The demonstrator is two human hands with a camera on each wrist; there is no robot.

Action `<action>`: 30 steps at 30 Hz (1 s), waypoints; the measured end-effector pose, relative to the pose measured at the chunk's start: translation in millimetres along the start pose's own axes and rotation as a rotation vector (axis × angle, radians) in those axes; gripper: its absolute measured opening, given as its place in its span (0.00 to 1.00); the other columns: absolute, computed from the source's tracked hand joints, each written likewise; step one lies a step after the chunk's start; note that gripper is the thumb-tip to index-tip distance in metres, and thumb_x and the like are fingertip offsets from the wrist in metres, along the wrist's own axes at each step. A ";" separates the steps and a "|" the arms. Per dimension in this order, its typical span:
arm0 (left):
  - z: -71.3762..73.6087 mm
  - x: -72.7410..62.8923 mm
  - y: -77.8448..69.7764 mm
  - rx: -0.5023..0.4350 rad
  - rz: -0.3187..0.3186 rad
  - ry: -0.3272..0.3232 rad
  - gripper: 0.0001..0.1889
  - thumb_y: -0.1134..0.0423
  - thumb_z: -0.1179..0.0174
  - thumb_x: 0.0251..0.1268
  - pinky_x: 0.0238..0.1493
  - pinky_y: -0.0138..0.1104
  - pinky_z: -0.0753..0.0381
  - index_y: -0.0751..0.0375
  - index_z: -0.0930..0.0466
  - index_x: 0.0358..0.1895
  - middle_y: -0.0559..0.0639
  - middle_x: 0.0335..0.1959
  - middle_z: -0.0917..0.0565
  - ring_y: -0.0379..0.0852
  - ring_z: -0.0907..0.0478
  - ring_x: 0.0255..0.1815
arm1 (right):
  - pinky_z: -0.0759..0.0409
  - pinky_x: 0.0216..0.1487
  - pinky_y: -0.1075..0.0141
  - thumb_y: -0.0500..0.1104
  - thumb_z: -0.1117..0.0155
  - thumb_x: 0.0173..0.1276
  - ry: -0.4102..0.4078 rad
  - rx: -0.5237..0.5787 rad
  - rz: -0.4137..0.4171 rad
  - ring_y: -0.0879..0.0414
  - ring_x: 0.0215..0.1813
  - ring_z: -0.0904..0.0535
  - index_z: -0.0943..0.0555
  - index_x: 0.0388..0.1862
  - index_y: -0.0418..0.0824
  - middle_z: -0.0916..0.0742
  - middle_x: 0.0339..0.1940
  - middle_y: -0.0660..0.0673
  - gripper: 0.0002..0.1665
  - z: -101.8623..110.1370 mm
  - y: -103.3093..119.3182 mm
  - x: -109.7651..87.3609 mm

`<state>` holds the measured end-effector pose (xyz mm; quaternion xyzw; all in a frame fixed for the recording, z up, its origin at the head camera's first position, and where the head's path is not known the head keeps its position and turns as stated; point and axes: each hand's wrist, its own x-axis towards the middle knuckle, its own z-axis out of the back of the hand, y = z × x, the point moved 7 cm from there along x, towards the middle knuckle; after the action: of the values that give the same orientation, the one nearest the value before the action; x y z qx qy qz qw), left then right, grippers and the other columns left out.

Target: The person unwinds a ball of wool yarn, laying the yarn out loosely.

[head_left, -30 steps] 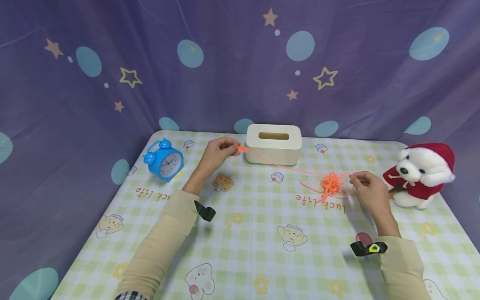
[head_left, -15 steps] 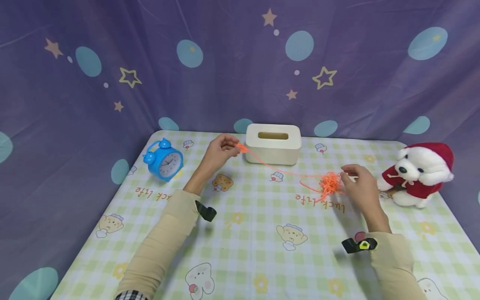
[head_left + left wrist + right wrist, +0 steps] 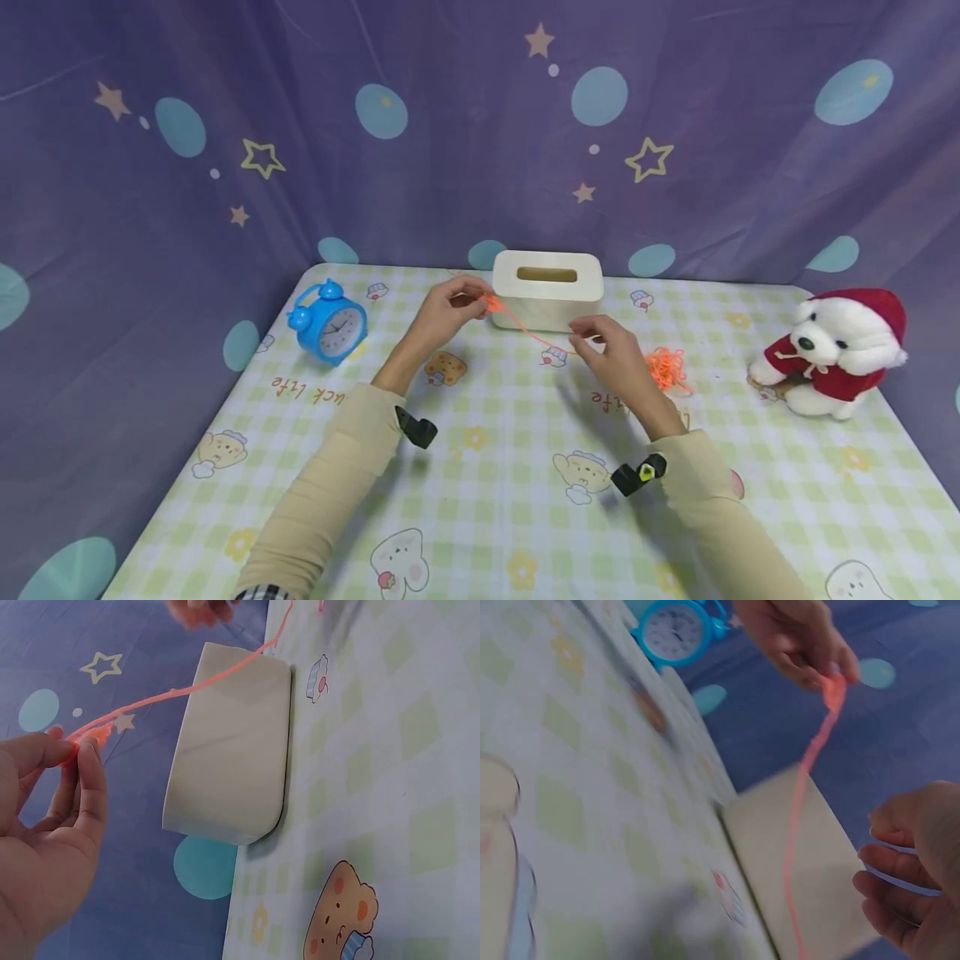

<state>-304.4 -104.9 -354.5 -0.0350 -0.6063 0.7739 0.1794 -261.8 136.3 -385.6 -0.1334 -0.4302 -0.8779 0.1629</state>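
My left hand (image 3: 447,310) pinches a small gathered bunch of orange yarn (image 3: 176,693) between thumb and fingertips, in front of the tissue box's left end. A single strand slopes from it down to the right. Close to that strand in the head view is my right hand (image 3: 613,358); the right wrist view shows its fingers (image 3: 900,862) relaxed and bent, with a gap between them and the yarn, holding nothing. Behind the right wrist, a loose tangle of the same yarn (image 3: 666,367) lies on the table, partly covered by the forearm.
A cream tissue box (image 3: 547,302) stands at the back middle of the checked tablecloth (image 3: 480,508). Toward the back left is a blue alarm clock (image 3: 330,323). A white plush dog (image 3: 832,350) in red hat and jacket sits at the right. Purple curtain (image 3: 465,167) hangs behind.
My right hand has let go of the strand and swept left from beside the plush dog, past the tangle, toward my left hand. The left hand has shifted slightly right, still pinching the yarn.
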 end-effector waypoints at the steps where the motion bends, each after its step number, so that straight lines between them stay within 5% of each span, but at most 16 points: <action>1: -0.8 -0.1 0.4 0.008 0.000 0.005 0.11 0.64 0.42 0.69 0.48 0.38 0.17 0.62 0.21 0.50 0.55 0.46 0.19 0.54 0.19 0.45 | 0.21 0.51 0.52 0.40 0.37 0.68 0.010 0.008 0.011 0.48 0.48 0.19 0.20 0.49 0.38 0.15 0.47 0.41 0.13 -6.2 2.6 1.9; 5: -2.5 -1.2 2.7 0.031 0.019 0.005 0.10 0.62 0.42 0.69 0.50 0.38 0.18 0.61 0.19 0.48 0.54 0.47 0.18 0.49 0.18 0.43 | 0.21 0.52 0.52 0.41 0.37 0.68 0.045 0.038 0.037 0.47 0.49 0.19 0.19 0.50 0.38 0.15 0.47 0.41 0.14 -29.5 9.6 8.6; 11: -4.3 -1.2 2.7 0.005 0.027 0.010 0.12 0.63 0.42 0.69 0.51 0.37 0.18 0.65 0.21 0.50 0.57 0.47 0.18 0.60 0.20 0.49 | 0.19 0.51 0.53 0.42 0.36 0.67 0.083 0.077 0.054 0.50 0.46 0.17 0.17 0.46 0.39 0.13 0.43 0.42 0.11 -53.3 20.7 15.4; 22: -3.0 -0.6 3.5 0.004 0.024 -0.001 0.20 0.56 0.46 0.71 0.52 0.38 0.18 0.70 0.23 0.55 0.57 0.46 0.17 0.46 0.17 0.44 | 0.18 0.44 0.61 0.42 0.37 0.68 0.075 0.140 0.073 0.55 0.37 0.16 0.16 0.39 0.41 0.12 0.37 0.46 0.06 -59.7 31.1 12.8; 30: -1.3 3.1 6.0 -0.011 0.046 -0.025 0.18 0.58 0.45 0.71 0.53 0.42 0.18 0.69 0.22 0.54 0.62 0.48 0.18 0.50 0.18 0.45 | 0.20 0.33 0.68 0.42 0.35 0.67 0.131 0.143 0.057 0.59 0.31 0.19 0.17 0.38 0.42 0.12 0.32 0.48 0.05 -62.3 31.3 7.2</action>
<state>-308.3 -103.9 -360.0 -0.0404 -0.6119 0.7748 0.1537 -261.7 67.3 -397.7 -0.0756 -0.4764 -0.8467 0.2246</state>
